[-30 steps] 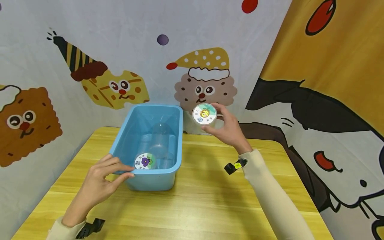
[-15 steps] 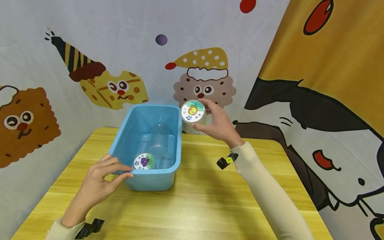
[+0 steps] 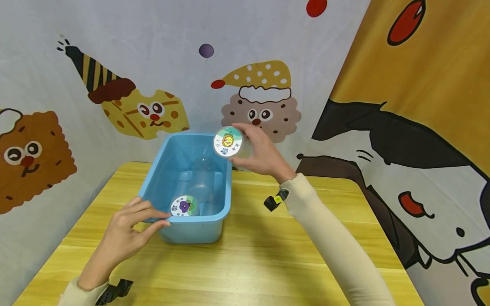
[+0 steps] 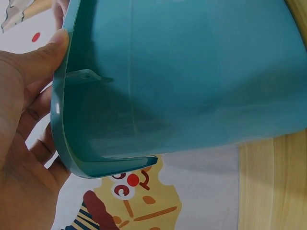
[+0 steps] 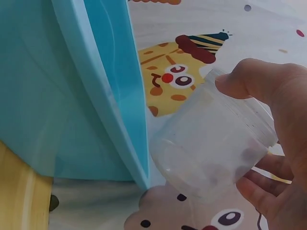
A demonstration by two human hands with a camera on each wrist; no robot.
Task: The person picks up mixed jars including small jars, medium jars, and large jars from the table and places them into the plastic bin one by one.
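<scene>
My left hand (image 3: 120, 238) pinches the near left corner of the rim of a light blue plastic bin (image 3: 193, 231). Seen from the left wrist, the thumb presses on the rim while the other fingers pass behind it. My right hand (image 3: 264, 155) grips a clear plastic jar (image 5: 206, 139) with a round sunflower-printed lid (image 3: 228, 142). It is held tilted at the bin's far right rim, lid towards me in the head view. In the bin stands a jar with a purple-flower lid (image 3: 184, 206); behind it is another clear jar (image 3: 203, 176), faint against the blue.
The bin stands on a yellow wood-grain table (image 3: 268, 250), left of the middle. Close behind the table hangs a cloth backdrop (image 3: 160, 42) printed with cartoon food. A grey-and-yellow printed cloth (image 3: 421, 148) hangs along the right side.
My right hand has carried the sunflower-lid jar leftward, from beside the bin to over its far right rim. My left hand keeps its hold on the bin's corner.
</scene>
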